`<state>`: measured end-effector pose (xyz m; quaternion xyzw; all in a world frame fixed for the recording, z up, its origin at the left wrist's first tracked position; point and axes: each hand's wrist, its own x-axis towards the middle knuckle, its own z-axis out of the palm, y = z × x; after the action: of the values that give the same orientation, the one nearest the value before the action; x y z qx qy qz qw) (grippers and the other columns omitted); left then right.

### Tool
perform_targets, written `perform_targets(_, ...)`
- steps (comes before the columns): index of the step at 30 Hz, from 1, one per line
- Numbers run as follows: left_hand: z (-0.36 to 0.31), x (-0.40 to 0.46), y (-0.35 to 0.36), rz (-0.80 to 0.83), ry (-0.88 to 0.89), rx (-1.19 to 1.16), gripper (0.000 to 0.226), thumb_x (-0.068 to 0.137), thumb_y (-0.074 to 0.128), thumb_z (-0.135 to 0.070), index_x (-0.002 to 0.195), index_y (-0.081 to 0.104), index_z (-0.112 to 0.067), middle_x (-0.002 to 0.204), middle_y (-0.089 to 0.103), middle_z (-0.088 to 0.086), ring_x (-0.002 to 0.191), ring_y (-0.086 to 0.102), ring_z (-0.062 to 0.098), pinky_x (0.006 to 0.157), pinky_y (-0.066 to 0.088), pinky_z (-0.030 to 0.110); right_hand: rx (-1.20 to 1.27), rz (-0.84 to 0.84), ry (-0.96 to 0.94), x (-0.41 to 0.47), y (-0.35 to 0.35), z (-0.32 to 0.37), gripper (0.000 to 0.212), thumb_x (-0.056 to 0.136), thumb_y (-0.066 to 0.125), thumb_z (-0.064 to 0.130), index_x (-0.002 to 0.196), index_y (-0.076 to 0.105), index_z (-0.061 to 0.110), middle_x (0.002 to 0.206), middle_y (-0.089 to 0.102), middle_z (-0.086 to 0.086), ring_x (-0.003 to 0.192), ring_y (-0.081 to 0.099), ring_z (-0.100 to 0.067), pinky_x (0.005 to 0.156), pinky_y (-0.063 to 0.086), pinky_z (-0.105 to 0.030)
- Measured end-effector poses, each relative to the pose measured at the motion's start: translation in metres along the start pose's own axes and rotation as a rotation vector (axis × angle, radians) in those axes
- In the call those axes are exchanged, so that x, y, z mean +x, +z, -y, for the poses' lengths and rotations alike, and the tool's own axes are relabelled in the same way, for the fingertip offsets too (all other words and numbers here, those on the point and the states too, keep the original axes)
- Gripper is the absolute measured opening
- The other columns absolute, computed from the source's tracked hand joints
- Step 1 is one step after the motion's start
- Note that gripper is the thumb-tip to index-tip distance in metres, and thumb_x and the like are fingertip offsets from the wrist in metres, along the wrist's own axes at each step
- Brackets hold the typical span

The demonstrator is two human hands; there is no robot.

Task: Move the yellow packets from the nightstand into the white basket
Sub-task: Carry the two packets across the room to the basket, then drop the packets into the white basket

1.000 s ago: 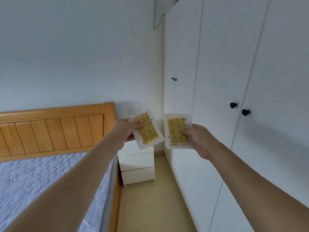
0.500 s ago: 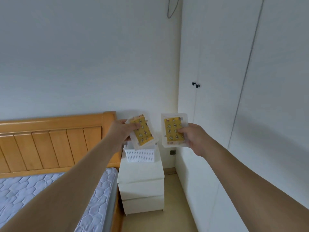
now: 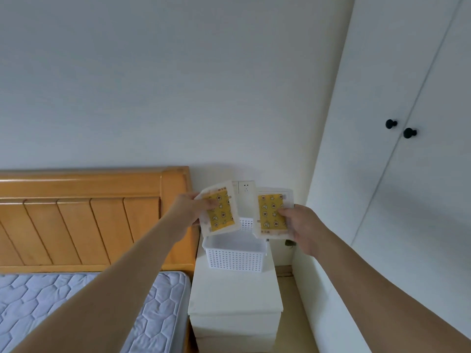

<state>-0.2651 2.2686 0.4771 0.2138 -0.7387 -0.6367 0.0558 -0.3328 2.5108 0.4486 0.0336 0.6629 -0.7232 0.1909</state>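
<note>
Two yellow packets are held above the white basket [image 3: 235,258] on the nightstand [image 3: 234,294]: one [image 3: 219,211] is pinched in the left grip [image 3: 190,208], the other [image 3: 271,215] in the right grip [image 3: 302,229].

Open basket [image 3: 235,258] mouth (wall behind)

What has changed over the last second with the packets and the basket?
The view swung from the wardrobe toward the white nightstand. The white perforated plastic basket, hidden a second ago, now shows on it. Both hands have come over it: the left hand brings one yellow patterned packet, the right hand the other. Unchanged: each grip holds; nothing released.
</note>
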Motion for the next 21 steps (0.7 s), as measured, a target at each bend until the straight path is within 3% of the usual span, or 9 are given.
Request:
perform_targets(4,0.006,0.107,-0.007,0.050,-0.040,0.088,0.020,0.084,0.075,-0.016,0.103,0.067,-0.017,0.093,0.074,0.001,0.086,0.070,0.017,0.069,0.055,0.028,0.004,-0.062,0.072,0.087,0.019,-0.001,0.019,0.093,0.056,0.002,0.112,0.061,0.003,0.108,0.072,-0.014,0.097,0.070,-0.030,0.093,0.053,-0.050)
perform_targets(10,0.022,0.226,0.019,0.040,-0.051,0.250,0.028,0.086,0.072,-0.012,0.112,0.064,-0.014,0.100,0.073,0.004,0.084,0.070,0.018,0.070,0.058,0.034,-0.039,-0.117,0.157,0.188,0.014,-0.009,0.014,0.093,0.058,0.002,0.106,0.061,0.006,0.106,0.070,-0.013,0.095,0.069,-0.031,0.088,0.055,-0.045)
perform_targets(13,0.030,0.263,0.033,0.005,0.017,0.429,0.034,0.087,0.070,-0.014,0.116,0.053,-0.019,0.092,0.066,-0.006,0.075,0.065,0.008,0.055,0.050,0.021,-0.057,-0.143,0.203,0.242,0.010,-0.016,0.012,0.094,0.057,0.002,0.094,0.060,0.013,0.096,0.070,-0.006,0.082,0.068,-0.022,0.066,0.055,-0.036)
perform_targets(15,0.041,0.285,0.039,-0.002,0.020,0.535,0.043,0.088,0.069,-0.013,0.123,0.046,-0.022,0.090,0.061,-0.008,0.072,0.060,0.003,0.048,0.043,0.015,-0.071,-0.124,0.240,0.273,0.012,-0.024,0.011,0.095,0.056,0.002,0.097,0.059,0.013,0.089,0.067,-0.002,0.075,0.065,-0.018,0.057,0.049,-0.030)
perform_targets(18,0.068,0.318,0.048,0.029,-0.023,0.615,0.052,0.090,0.066,-0.011,0.133,0.040,-0.025,0.095,0.061,-0.001,0.070,0.061,0.004,0.047,0.043,0.015,-0.116,-0.108,0.282,0.319,0.018,-0.055,0.013,0.094,0.055,0.000,0.100,0.059,0.011,0.089,0.066,-0.003,0.078,0.065,-0.019,0.061,0.050,-0.030)
perform_targets(21,0.109,0.355,0.060,0.073,-0.075,0.685,0.050,0.091,0.062,-0.011,0.133,0.040,-0.026,0.089,0.059,-0.004,0.067,0.061,0.003,0.044,0.042,0.013,-0.182,-0.126,0.378,0.364,0.026,-0.099,0.017,0.093,0.055,0.003,0.109,0.059,0.009,0.104,0.067,-0.010,0.091,0.066,-0.026,0.071,0.053,-0.035)
